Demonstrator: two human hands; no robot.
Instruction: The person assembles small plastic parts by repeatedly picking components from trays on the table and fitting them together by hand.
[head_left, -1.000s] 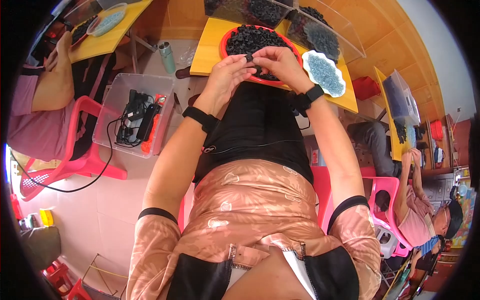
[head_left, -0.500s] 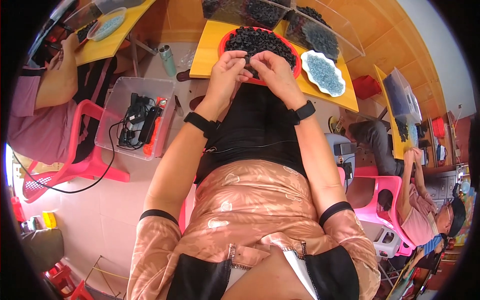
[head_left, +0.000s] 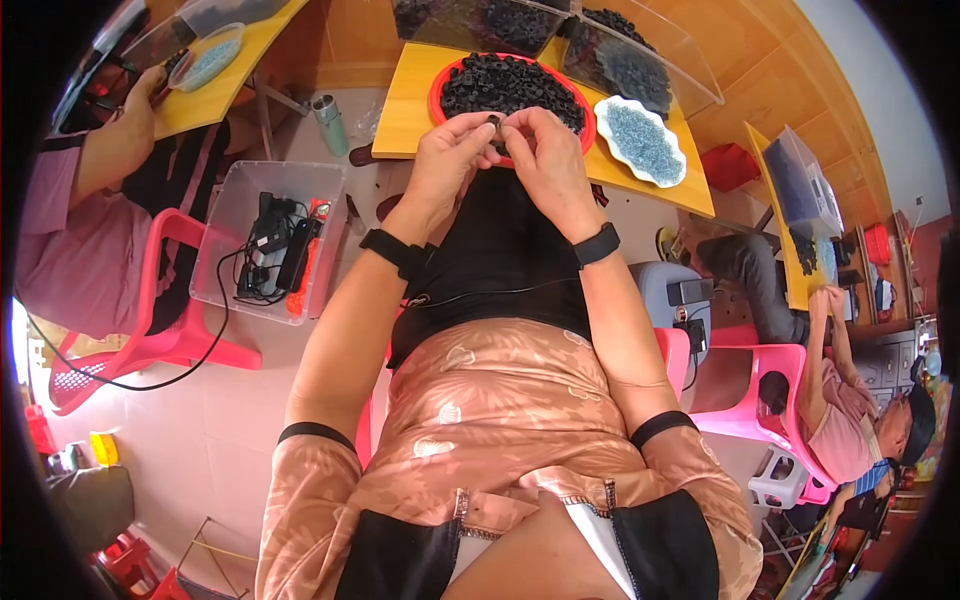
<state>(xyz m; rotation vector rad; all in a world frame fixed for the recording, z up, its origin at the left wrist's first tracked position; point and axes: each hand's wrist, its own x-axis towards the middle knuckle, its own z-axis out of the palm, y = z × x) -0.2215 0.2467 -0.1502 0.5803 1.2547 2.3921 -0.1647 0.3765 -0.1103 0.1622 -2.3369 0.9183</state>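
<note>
My left hand (head_left: 447, 160) pinches a small black plastic part (head_left: 493, 120) between thumb and fingertips. Close against it, my right hand (head_left: 548, 150) is closed too, fingertips pressed together; whatever they grip is too small to make out. Both hands are raised over the near edge of a round red tray (head_left: 436, 100) heaped with black plastic parts (head_left: 515, 85). To the right of the tray, a white scalloped dish (head_left: 672, 180) holds many small clear bluish pieces (head_left: 640, 140).
The tray and dish stand on a yellow table (head_left: 398, 125), with clear bins (head_left: 640, 70) of black parts behind. On the floor at left are a clear box (head_left: 235, 190) of cables and a green flask (head_left: 330, 125). Co-workers sit on pink chairs (head_left: 178, 300) at both sides.
Both hands stay together near the tray's front edge. My right hand has turned slightly, its fingers now reaching over toward the left fingertips. The small black part shows more plainly.
</note>
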